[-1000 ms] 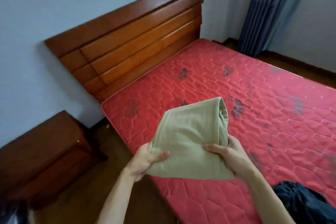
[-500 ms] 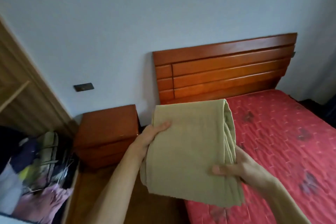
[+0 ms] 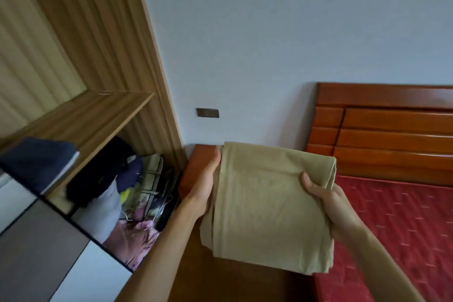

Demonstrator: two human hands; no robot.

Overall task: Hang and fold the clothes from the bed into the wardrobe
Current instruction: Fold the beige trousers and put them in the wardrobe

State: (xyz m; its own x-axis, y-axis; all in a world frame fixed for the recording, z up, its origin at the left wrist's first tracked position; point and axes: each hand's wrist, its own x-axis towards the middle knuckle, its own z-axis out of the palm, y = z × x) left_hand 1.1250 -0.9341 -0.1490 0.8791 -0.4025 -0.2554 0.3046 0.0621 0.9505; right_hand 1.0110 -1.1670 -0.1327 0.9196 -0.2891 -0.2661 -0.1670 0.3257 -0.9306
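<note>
I hold the folded khaki garment (image 3: 269, 206) in mid-air between both hands. My left hand (image 3: 204, 189) grips its left edge; my right hand (image 3: 328, 200) clamps its right edge, thumb on top. The wardrobe (image 3: 98, 95) stands open at left, with mixed clothes (image 3: 132, 193) heaped under its shelf. The bed (image 3: 404, 223) lies at right. No label or writing is legible.

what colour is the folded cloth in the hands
Plain khaki-tan folded cloth, no pattern; seen in the head view.
</note>
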